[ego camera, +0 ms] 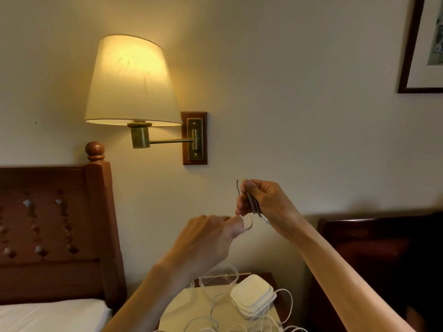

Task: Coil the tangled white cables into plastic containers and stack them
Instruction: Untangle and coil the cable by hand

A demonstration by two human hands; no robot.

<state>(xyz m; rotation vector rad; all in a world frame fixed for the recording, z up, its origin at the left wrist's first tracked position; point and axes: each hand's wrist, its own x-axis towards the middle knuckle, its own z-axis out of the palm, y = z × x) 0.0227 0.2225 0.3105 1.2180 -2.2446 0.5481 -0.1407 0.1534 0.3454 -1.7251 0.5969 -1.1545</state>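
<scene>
Both hands up in front of the wall, below & right of the wall lamp (pixel 131 80). Right hand (pixel 263 202) clamped on a half-made coil of white cable (pixel 251 204), loops pinched btwn thumb and fingers. Left hand (pixel 211 238) just beside it, fingers curled, pinching the next loop. Mid-coiling by the look of it; nothing in a container yet. Next prob: feed more slack, keep loops even. Rest of cable still tangled on the nightstand (pixel 268 277) well below the lamp, around a stack of white lids (pixel 253 295) w/ clear plastic containers (pixel 215 280) behind.
</scene>
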